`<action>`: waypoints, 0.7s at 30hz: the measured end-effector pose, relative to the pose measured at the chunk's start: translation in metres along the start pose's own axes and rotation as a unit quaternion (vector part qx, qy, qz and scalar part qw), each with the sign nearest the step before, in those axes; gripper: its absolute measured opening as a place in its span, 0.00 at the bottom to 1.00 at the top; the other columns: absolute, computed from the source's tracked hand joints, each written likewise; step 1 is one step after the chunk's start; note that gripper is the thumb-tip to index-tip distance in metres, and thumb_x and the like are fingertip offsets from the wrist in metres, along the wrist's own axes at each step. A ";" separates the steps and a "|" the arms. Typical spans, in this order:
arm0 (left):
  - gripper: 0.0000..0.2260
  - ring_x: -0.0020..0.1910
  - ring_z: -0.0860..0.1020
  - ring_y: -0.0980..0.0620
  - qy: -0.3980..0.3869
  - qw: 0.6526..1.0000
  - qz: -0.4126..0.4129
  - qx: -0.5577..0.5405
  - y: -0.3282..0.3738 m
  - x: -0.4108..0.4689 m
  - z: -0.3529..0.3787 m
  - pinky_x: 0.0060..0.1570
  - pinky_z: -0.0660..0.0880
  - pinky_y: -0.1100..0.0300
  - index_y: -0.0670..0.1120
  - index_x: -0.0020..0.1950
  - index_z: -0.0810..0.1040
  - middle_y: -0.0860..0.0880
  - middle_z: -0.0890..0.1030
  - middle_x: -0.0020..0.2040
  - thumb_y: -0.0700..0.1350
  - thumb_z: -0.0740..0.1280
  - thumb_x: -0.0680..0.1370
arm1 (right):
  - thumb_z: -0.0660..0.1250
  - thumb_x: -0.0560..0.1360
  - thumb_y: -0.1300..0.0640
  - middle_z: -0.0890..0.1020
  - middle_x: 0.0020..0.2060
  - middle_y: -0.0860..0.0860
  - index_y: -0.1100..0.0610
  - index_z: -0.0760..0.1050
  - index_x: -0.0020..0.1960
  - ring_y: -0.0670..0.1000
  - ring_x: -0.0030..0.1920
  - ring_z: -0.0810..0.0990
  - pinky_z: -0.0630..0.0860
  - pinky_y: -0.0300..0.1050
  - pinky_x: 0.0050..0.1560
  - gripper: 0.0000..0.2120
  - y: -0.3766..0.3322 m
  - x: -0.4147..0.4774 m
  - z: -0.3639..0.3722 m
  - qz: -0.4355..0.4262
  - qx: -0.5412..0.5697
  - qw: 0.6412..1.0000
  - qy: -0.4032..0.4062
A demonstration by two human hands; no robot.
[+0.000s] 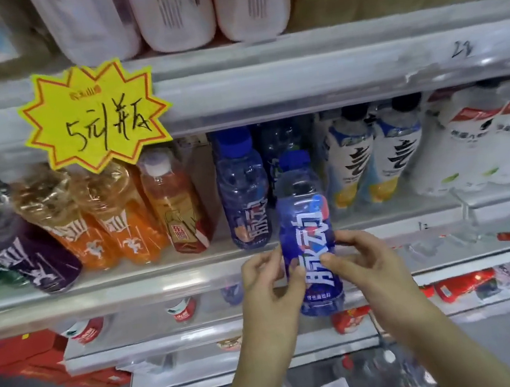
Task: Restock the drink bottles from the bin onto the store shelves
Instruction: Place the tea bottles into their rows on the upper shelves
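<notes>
My left hand [267, 278] and right hand [366, 263] both pinch the lower half of a clear plastic bottle with a blue cap and dark blue label [304, 219], thumbs on its front. It stands upright between my fingers, before the grey shelf edge [129, 288]. Just above my left fingers, a matching blue bottle [244, 195] stands on that shelf.

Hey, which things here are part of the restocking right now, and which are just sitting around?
In the job: blue bottle, gripped by left hand and right hand; matching shelved bottle; middle shelf.
Just there: yellow price star; orange bottles; white bottles.
</notes>
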State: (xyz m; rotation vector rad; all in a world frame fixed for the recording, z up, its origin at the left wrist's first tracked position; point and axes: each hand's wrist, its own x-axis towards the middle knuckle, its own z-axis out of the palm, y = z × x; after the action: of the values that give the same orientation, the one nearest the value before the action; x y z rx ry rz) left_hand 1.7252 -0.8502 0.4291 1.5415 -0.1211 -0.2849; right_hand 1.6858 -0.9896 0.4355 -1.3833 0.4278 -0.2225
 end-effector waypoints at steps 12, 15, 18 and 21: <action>0.19 0.49 0.76 0.61 0.099 0.984 0.107 0.103 0.003 0.041 0.021 0.54 0.75 0.68 0.46 0.70 0.73 0.56 0.72 0.56 0.43 0.67 0.79 | 0.68 0.78 0.61 0.82 0.57 0.54 0.58 0.72 0.66 0.51 0.58 0.81 0.78 0.54 0.61 0.17 -0.004 0.050 0.013 -0.106 -0.075 0.991 0.008; 0.16 0.49 0.77 0.64 0.112 0.983 0.117 0.090 0.002 0.038 0.020 0.48 0.75 0.71 0.53 0.66 0.73 0.59 0.75 0.55 0.44 0.68 0.78 | 0.66 0.79 0.59 0.81 0.59 0.53 0.58 0.71 0.67 0.50 0.60 0.80 0.76 0.56 0.64 0.17 -0.006 0.051 0.015 -0.127 -0.092 0.988 0.006; 0.16 0.53 0.76 0.63 0.175 0.968 0.149 0.098 -0.001 0.035 0.008 0.51 0.74 0.70 0.56 0.62 0.71 0.57 0.74 0.57 0.41 0.67 0.78 | 0.65 0.79 0.58 0.79 0.60 0.53 0.56 0.71 0.65 0.49 0.61 0.78 0.75 0.53 0.65 0.15 -0.004 0.051 0.015 -0.139 -0.101 0.985 0.016; 0.17 0.56 0.71 0.61 0.226 0.945 0.170 0.168 -0.003 0.044 -0.007 0.55 0.69 0.74 0.52 0.64 0.68 0.56 0.68 0.62 0.43 0.68 0.78 | 0.64 0.81 0.57 0.80 0.57 0.53 0.55 0.71 0.59 0.47 0.58 0.80 0.77 0.50 0.63 0.08 -0.006 0.055 0.017 -0.138 -0.097 0.985 0.033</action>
State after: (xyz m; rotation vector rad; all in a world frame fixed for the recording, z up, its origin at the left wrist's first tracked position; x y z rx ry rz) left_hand 1.7690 -0.8549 0.4216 1.8509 -0.0723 0.3838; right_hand 1.7428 -0.9972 0.4346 -1.6310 0.3164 -0.4638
